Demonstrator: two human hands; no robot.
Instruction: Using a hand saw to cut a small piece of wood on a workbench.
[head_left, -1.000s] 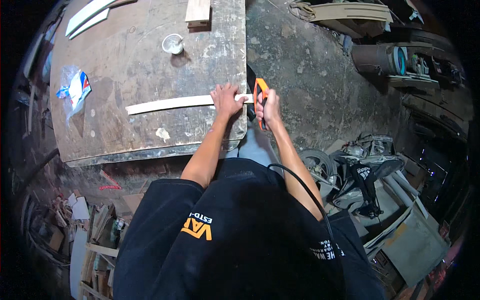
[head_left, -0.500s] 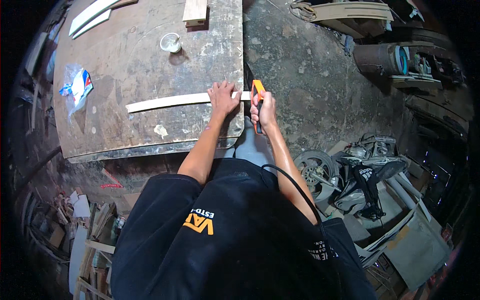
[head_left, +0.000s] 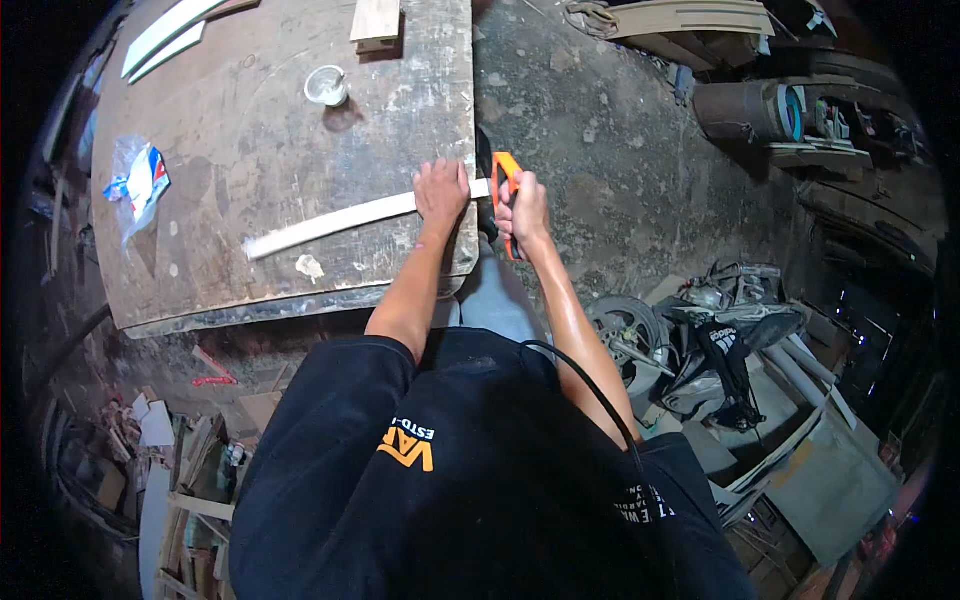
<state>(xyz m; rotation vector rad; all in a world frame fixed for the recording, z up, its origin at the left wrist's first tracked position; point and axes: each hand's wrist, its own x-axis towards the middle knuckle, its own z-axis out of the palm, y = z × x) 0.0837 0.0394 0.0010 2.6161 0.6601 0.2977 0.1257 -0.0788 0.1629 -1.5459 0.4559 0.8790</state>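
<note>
A long, narrow white strip point(head_left: 335, 226) lies on the worn wooden table, its right end sticking out past the table's right edge. My left hand point(head_left: 441, 191) is over the strip close to that edge, fingers together and bent around it, holding it down. Just beyond the edge, my right hand point(head_left: 528, 212) is wrapped around the orange and black handle of a saw point(head_left: 505, 166), at the strip's overhanging end. Little of the saw's blade can be made out from above.
The wooden table point(head_left: 230, 130) bears a plastic cup point(head_left: 327, 87), a crumpled plastic packet point(head_left: 140, 186), a wooden block point(head_left: 376, 22) and pale curved strips point(head_left: 170, 45). Motorcycle parts point(head_left: 700, 345) and panels crowd the floor at right. Scrap wood point(head_left: 195, 480) is piled at lower left.
The strip has swung, its left end now nearer to me. My left hand's fingers have drawn closer together. The whole view has shifted slightly; my right hand still grips the saw.
</note>
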